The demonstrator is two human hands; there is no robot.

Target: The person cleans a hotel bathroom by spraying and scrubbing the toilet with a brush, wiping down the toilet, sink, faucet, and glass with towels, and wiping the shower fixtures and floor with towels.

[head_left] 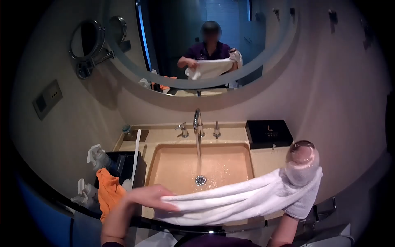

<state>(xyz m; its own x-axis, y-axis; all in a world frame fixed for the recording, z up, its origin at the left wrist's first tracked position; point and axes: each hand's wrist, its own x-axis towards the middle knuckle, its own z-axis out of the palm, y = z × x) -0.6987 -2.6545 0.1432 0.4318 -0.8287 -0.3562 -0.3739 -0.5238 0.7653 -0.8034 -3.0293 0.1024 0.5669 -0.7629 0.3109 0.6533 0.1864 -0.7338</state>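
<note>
Left hand (153, 198): fingers closed on white towel (234, 200). Right hand: towel-covered, grip I cannot tell. Clear glass (302, 162): just beyond those hidden fingers, not yet set down. Tap (198, 118): ahead, running.

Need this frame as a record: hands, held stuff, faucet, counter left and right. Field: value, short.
Left hand: fingers gripping one end of the white towel
Right hand: covered by the towel, grip unseen; forearm visible
Glass: at the towel's right end, apparently supported by the right hand
Faucet: running into the sink
Counter left: black caddy, orange cloth, spray bottle
Counter right: black box
</note>
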